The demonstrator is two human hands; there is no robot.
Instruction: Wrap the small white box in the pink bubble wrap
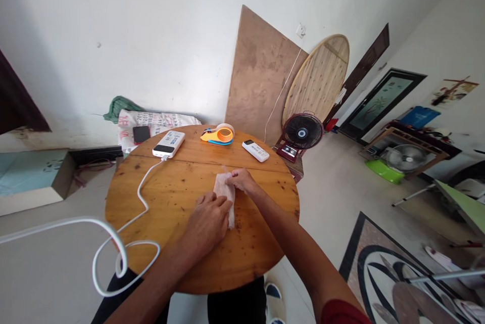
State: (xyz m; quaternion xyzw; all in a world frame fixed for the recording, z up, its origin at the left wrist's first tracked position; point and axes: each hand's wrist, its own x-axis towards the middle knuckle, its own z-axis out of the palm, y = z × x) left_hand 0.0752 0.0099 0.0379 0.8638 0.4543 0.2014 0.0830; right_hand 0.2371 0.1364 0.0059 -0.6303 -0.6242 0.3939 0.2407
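A whitish, see-through strip of packing wrap (225, 188) lies on the round wooden table (151, 197), partly covered by my hands. My left hand (209, 217) rests over its lower left side, fingers bent and pressed on it. With thumb and fingers pinched, my right hand (242, 180) grips its upper right edge. A thin clear bit sticks up at the wrap's top; I cannot make out what it is. Behind the wrap lies an orange and blue tape dispenser (217, 134) with a roll in it.
A white power bank (169, 144) with a white cable (142, 197) is at the table's left; the cable loops toward me. Another white power bank-like device (255, 151) lies at the right. A black fan (302, 132) stands beyond, near leaning boards (261, 71).
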